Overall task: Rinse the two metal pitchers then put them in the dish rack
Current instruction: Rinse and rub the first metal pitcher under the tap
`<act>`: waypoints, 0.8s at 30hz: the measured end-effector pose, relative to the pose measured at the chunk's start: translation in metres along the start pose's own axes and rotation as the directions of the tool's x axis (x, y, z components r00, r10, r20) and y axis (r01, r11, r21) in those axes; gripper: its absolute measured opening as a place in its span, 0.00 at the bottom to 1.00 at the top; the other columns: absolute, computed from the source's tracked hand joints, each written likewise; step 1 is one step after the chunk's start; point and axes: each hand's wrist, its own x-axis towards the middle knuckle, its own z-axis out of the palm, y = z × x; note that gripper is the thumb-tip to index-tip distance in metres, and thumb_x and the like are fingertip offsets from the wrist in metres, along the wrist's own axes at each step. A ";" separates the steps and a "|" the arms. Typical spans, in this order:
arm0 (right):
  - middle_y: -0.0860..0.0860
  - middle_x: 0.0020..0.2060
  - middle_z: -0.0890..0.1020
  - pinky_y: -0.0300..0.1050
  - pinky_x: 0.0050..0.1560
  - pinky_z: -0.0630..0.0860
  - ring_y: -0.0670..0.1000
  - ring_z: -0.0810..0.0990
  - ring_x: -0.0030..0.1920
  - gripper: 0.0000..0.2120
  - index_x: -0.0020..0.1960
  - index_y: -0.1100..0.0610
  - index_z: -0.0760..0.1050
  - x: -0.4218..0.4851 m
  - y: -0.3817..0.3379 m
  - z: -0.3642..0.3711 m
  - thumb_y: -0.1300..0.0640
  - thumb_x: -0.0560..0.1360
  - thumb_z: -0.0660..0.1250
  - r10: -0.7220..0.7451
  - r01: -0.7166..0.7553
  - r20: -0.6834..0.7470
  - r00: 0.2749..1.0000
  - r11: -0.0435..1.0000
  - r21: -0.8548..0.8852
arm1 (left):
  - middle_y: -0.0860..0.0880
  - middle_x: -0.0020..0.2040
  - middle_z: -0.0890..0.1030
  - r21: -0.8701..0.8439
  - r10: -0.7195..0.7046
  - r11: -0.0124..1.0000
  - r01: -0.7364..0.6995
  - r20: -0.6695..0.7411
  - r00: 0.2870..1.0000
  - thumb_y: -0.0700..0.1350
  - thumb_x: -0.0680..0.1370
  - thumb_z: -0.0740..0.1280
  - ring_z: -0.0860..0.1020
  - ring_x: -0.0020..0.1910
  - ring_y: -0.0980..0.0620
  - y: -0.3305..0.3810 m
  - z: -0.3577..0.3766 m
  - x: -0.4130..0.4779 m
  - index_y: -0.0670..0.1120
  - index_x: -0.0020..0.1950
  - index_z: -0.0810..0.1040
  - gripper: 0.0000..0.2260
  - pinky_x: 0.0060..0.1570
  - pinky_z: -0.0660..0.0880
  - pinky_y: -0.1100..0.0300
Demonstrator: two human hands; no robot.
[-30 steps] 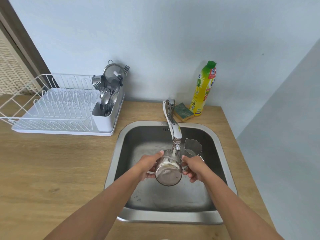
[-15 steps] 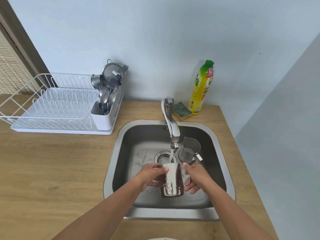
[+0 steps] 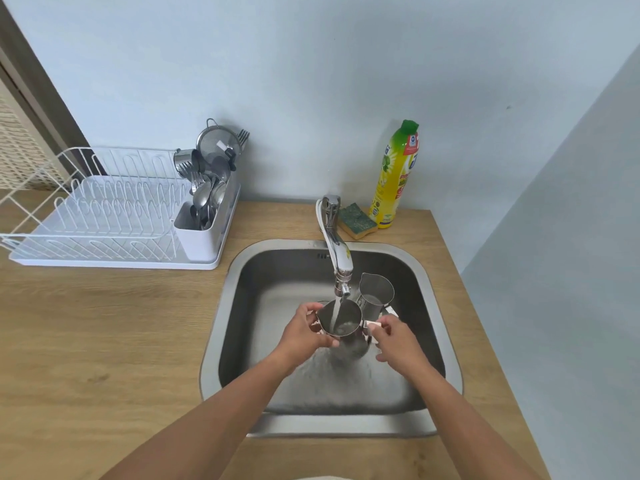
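Water [image 3: 334, 311] pours from the tap [image 3: 337, 251] into the pitcher [image 3: 349, 316] I hold upright over the sink [image 3: 239, 306]: my left hand [image 3: 303, 333] grips its wall, my right hand [image 3: 394, 338] seemingly pinches its blurred handle. The second pitcher [image 3: 375, 292] stands just behind.

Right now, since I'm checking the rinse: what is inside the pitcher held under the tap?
The stream from the faucet falls into the held pitcher and water churns at its bottom. That water covers the floor, so residue there cannot be seen.

Bare left hand [image 3: 304, 332] and right hand [image 3: 398, 341], bare forearms [image 3: 221, 407], pale cloth sliver [image 3: 325, 477] at bottom edge.
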 end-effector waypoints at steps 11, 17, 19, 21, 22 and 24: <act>0.56 0.45 0.78 0.47 0.47 0.82 0.52 0.77 0.47 0.04 0.46 0.55 0.74 0.015 -0.013 0.015 0.60 0.80 0.64 -0.072 0.084 -0.054 0.996 0.963 0.256 | 0.60 0.66 0.78 0.371 0.335 0.902 -0.220 -0.279 0.900 0.41 0.66 0.80 0.76 0.64 0.57 0.020 -0.005 -0.015 0.61 0.64 0.68 0.34 0.60 0.77 0.50; 0.59 0.54 0.80 0.45 0.44 0.81 0.52 0.80 0.50 0.04 0.48 0.54 0.73 0.023 -0.014 0.032 0.57 0.81 0.61 -0.045 0.024 0.059 0.997 0.945 0.326 | 0.63 0.55 0.80 0.504 0.407 0.834 -0.224 -0.290 0.866 0.47 0.65 0.81 0.77 0.51 0.65 0.033 -0.019 -0.029 0.61 0.64 0.71 0.32 0.49 0.74 0.63; 0.60 0.52 0.81 0.48 0.43 0.80 0.54 0.82 0.48 0.05 0.48 0.53 0.73 0.021 -0.013 0.037 0.56 0.82 0.60 -0.023 -0.012 0.107 0.994 0.950 0.313 | 0.66 0.50 0.79 0.484 0.375 0.851 -0.202 -0.292 0.880 0.47 0.65 0.80 0.75 0.43 0.74 0.034 -0.023 -0.034 0.63 0.63 0.72 0.31 0.44 0.68 0.74; 0.60 0.48 0.81 0.49 0.41 0.80 0.56 0.83 0.46 0.06 0.49 0.54 0.72 0.019 -0.010 0.041 0.54 0.82 0.59 -0.004 -0.044 0.157 0.988 0.953 0.299 | 0.66 0.47 0.79 0.441 0.328 0.880 -0.175 -0.300 0.896 0.48 0.65 0.80 0.76 0.42 0.74 0.032 -0.026 -0.036 0.63 0.64 0.74 0.30 0.42 0.65 0.78; 0.59 0.47 0.80 0.49 0.40 0.81 0.56 0.84 0.44 0.06 0.49 0.55 0.72 0.017 -0.008 0.042 0.54 0.82 0.59 0.006 -0.057 0.176 0.984 0.956 0.287 | 0.66 0.46 0.79 0.425 0.309 0.890 -0.164 -0.298 0.903 0.49 0.65 0.80 0.77 0.45 0.71 0.031 -0.027 -0.037 0.62 0.65 0.74 0.30 0.43 0.65 0.77; 0.59 0.45 0.79 0.49 0.38 0.80 0.56 0.84 0.42 0.07 0.50 0.55 0.71 0.013 -0.003 0.044 0.53 0.82 0.58 0.027 -0.078 0.197 0.980 0.963 0.256 | 0.63 0.50 0.82 0.405 0.274 0.903 -0.144 -0.285 0.918 0.52 0.65 0.80 0.79 0.54 0.63 0.025 -0.029 -0.035 0.58 0.69 0.73 0.34 0.48 0.67 0.72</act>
